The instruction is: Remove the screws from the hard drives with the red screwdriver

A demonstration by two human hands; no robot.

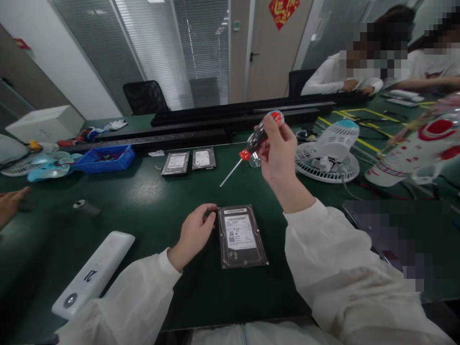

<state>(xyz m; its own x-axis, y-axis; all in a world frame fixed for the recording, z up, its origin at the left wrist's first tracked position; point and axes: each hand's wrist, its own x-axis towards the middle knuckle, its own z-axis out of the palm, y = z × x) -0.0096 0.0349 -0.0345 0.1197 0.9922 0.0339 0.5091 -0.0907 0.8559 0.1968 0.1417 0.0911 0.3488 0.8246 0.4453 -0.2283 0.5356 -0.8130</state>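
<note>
A hard drive lies label side up on the green table in front of me. At its upper left edge rests my left hand, fingers stretched out and thumb apart, the fingertips touching or very near the drive's side. My right hand is raised above and beyond the drive, closed around the black and red handle of a screwdriver. The screwdriver's thin metal shaft slants down to the left, its tip in the air, apart from the drive.
Two more hard drives lie farther back, beside a blue tray. A white fan and a tablet-like dark panel are right; a white numbered device is left. Another person's hand shows at far left. Two people sit across.
</note>
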